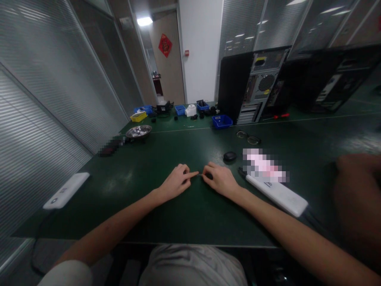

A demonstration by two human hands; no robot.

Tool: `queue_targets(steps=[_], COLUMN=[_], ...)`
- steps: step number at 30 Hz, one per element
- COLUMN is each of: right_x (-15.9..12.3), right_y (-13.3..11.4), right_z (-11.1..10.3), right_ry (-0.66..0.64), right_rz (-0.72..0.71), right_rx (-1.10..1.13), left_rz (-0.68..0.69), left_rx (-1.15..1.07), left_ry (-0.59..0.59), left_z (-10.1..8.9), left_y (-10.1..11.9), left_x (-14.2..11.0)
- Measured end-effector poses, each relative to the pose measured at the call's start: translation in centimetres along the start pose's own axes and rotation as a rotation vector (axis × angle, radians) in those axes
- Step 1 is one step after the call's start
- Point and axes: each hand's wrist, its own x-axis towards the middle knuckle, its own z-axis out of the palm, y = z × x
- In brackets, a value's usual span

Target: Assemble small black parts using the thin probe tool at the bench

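Observation:
My left hand (178, 180) rests low over the green table, its index finger stretched toward the right and the other fingers loosely bent. The tip of that finger is at, or just touching, a thin pale sliver (200, 174) between the two hands. Opposite it, my right hand (220, 179) has thumb and fingers pinched together at the sliver's other side. Something small and dark shows under those fingers, too blurred to name. A black rounded case (229, 156) lies just beyond my right hand.
A white power strip (276, 194) lies beside my right forearm; another white strip (67, 190) is at far left. Eyeglasses (248, 137), a blue tray (222, 121) and a metal dish (138, 131) sit farther back. A computer tower (256, 87) stands behind. Another person's arm (360, 190) is at right.

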Motion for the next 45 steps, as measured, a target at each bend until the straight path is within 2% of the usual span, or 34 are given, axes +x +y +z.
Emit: queue_targets(steps=[7, 13, 16, 19, 23, 28, 31, 33, 36, 45], right_x=[0.0, 0.0, 0.0, 0.0, 0.0, 0.0, -0.1, -0.1, -0.1, -0.1], right_y=[0.4, 0.5, 0.5, 0.5, 0.5, 0.4, 0.5, 0.5, 0.5, 0.5], right_z=[-0.1, 0.2, 0.2, 0.0, -0.1, -0.1, 0.0, 0.0, 0.1, 0.0], right_ry=[0.022, 0.032, 0.027, 0.018, 0.012, 0.013, 0.008, 0.005, 0.002, -0.004], right_rz=[0.069, 0.103, 0.105, 0.1, 0.097, 0.108, 0.11, 0.111, 0.111, 0.11], right_rx=[-0.046, -0.04, -0.034, -0.024, -0.013, -0.011, -0.013, -0.015, -0.019, -0.025], left_rz=[0.014, 0.075, 0.048, -0.064, -0.342, -0.791, -0.987, -1.044, -1.038, -0.938], left_rx=[-0.057, -0.092, -0.093, -0.069, 0.034, 0.219, 0.284, 0.306, 0.327, 0.358], left_ry=[0.004, -0.041, -0.04, 0.017, 0.169, 0.36, 0.432, 0.465, 0.503, 0.566], left_z=[-1.0, -0.4, -0.4, -1.4, -5.2, -10.9, -12.5, -12.5, -12.1, -11.5], left_y=[-0.2, 0.2, -0.8, -3.9, -11.2, -20.1, -23.4, -24.8, -26.0, -27.0], left_x=[-0.1, 0.9, 1.0, 0.6, -1.4, -7.1, -10.2, -11.3, -11.8, -12.0])
